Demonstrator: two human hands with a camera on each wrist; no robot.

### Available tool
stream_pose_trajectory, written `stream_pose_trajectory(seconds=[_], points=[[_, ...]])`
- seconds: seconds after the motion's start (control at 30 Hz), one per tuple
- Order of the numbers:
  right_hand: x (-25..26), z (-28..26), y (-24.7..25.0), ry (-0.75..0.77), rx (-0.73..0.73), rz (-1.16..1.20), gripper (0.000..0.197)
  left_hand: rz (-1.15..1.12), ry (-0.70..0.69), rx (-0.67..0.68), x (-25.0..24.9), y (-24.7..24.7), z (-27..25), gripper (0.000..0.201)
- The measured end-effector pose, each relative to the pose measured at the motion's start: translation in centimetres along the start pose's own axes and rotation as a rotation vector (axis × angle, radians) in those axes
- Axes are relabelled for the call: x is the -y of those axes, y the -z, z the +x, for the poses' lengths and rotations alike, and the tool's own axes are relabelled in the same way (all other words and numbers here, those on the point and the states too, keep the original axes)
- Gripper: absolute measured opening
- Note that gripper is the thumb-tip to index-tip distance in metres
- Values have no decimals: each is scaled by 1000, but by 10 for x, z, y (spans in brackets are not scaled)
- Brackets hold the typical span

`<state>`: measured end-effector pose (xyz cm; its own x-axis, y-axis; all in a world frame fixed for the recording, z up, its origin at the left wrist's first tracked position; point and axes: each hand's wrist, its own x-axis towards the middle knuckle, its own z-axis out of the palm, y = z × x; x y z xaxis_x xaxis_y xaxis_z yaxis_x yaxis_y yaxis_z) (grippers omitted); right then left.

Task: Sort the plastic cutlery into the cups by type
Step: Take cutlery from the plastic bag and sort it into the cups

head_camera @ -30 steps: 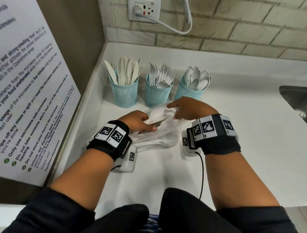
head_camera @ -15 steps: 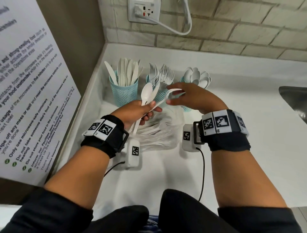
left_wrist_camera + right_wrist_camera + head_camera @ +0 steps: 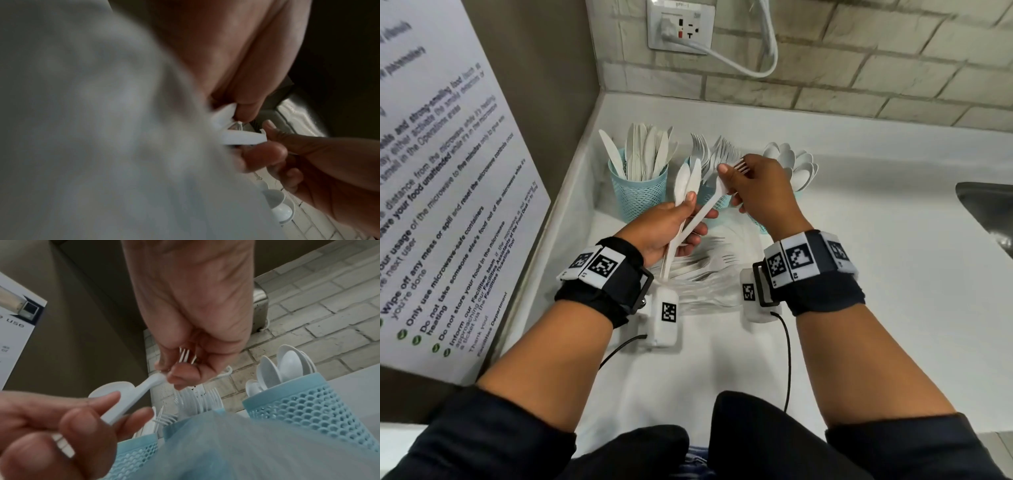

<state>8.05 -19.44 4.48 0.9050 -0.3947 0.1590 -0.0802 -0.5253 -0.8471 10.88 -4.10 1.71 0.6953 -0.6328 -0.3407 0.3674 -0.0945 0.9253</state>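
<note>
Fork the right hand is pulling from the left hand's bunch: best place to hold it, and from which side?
Judging from its pose, hold the fork at the neck just below the tines, where the right hand pinches it now. Come from the right, the cup side: its handle end lies in the left hand with the spoons, so only the tine end is free.

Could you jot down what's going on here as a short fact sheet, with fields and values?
Place: white counter in a corner
Cups: three blue mesh cups; knives cup, forks cup, spoons cup
Left hand: holds several white utensils upright
Right hand: pinches a fork by its tine end
Unsorted: cutlery pile on clear plastic
</note>
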Motion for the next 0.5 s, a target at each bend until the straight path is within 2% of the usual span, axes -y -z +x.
stream_pose_trajectory(seconds=[0.1, 0.17, 0.23, 0.37, 0.43, 0.5], points=[[9, 6, 6, 35, -37, -10, 35, -35, -1, -19, -2, 2, 0, 45], [22, 14, 18, 80, -106, -37, 29, -68, 20, -11, -3, 3, -1, 45], [37, 25, 31, 123, -220, -7, 22, -91, 50, -14, -2, 4, -2, 44], [54, 41, 44, 238, -480, 18, 26, -93, 52, -62, -2, 2, -1, 41], [51, 45, 39, 278, -506, -29, 24, -101, 35, -71, -3, 2, 0, 39], [42, 48, 29, 292, -470, -79, 28, -115, 27, -73, -4, 3, 0, 35]])
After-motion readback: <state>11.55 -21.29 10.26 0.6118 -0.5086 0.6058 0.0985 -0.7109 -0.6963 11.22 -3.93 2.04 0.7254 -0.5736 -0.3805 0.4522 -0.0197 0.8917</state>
